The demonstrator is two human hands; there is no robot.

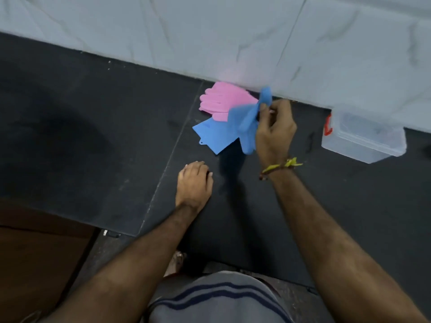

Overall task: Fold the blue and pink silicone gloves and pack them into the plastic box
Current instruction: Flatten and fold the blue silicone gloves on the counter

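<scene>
Head view: your right hand (275,134) has its grip pinched on a blue glove (247,120), lifting it off the dark bench (93,136) so that it hangs blurred above the pile. Your left hand (194,185) rests on the bench nearer you, fingers loosely curled and holding nothing. A second blue glove (213,134) lies flat on the bench just left of the lifted one, its cuff pointing towards you. The pink gloves (224,101) lie stacked behind it, close against the pale marbled wall (210,31). The clear plastic box (366,138) stands open at the wall to your right, well apart from the gloves, with a red clip (327,128) on its left end. A yellow thread band (284,165) circles your right wrist
</scene>
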